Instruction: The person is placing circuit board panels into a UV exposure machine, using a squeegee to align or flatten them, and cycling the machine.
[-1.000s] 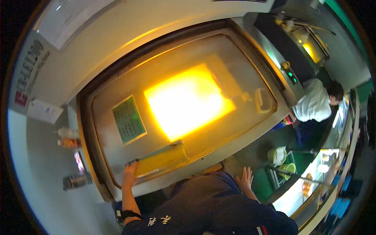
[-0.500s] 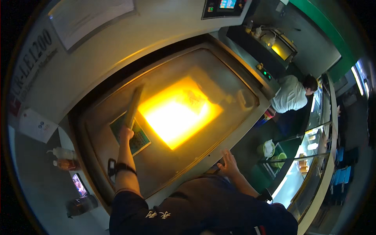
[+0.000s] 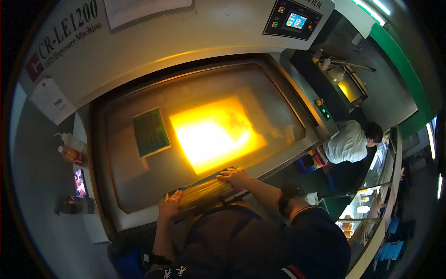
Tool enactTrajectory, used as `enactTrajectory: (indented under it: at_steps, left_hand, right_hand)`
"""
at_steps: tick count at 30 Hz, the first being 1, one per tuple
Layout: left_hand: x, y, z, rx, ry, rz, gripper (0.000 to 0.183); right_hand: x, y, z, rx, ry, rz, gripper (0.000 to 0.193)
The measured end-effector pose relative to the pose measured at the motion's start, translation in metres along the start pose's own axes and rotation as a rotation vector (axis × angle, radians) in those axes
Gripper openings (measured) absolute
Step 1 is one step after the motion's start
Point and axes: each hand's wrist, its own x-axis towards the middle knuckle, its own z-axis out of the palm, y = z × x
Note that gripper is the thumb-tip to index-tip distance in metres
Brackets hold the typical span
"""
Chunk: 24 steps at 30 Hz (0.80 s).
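A yellowish roller (image 3: 204,193) lies across the front edge of the machine's glass bed (image 3: 139,186). My left hand (image 3: 169,205) rests on its left end. My right hand (image 3: 234,176) lies flat over its right end. Further back on the bed lies a green circuit board (image 3: 150,132), left of a bright yellow glowing patch (image 3: 213,132).
Two bottles (image 3: 69,149), a phone (image 3: 80,182) and a dark object (image 3: 74,204) sit on the ledge at the left. A control panel with a small screen (image 3: 295,21) is at the top. A person in a white shirt (image 3: 348,144) works at the right.
Half a second ago my left hand held the roller up over the bed's left side, my right hand at the front edge. Now the roller lies along the front edge under both hands.
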Motion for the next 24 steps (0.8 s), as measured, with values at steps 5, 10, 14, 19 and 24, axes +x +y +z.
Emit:
enactTrajectory:
  at_steps: [5, 10, 14, 19, 24]
  left_hand:
    - [-0.032, 0.061, -0.002, 0.039, 0.195, -0.147, 0.079]
    - [-0.044, 0.135, 0.064, -0.006, 0.260, -0.244, 0.092]
    - [-0.053, 0.159, 0.174, -0.203, 0.211, -0.332, 0.106]
    - [-0.134, 0.204, 0.213, -0.497, 0.106, -0.555, 0.102]
    - [-0.190, 0.224, 0.213, -0.655, 0.175, -0.722, 0.093]
  right_hand:
    - [-0.012, 0.033, 0.005, 0.228, 0.425, -0.128, 0.062]
    - [-0.063, 0.076, 0.045, 0.026, 0.511, -0.155, 0.059]
    - [-0.105, 0.126, 0.097, 0.041, 0.466, -0.096, 0.055]
    - [-0.103, 0.206, 0.194, -0.148, 0.379, 0.099, 0.042]
    - [-0.062, 0.263, 0.225, 0.423, 0.269, 0.651, 0.051]
